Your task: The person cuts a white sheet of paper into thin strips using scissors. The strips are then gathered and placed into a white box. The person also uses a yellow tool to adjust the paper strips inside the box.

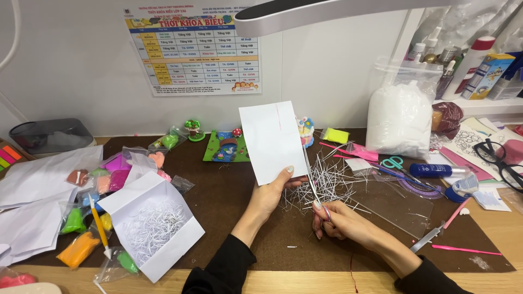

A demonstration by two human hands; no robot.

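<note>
The left hand [267,197] fingers pinch the white paper sheet [272,141] upright; the right hand [338,220] fingers close on a thin paper strip [311,179] (above the scattered strips [332,185]).

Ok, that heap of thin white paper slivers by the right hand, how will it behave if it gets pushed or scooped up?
The paper slivers look very light and would likely scatter rather than slide as one heap. They lie crisscrossed, so a few may drag along together. The thin strip at the right hand beside the white card seems floppy.
</note>
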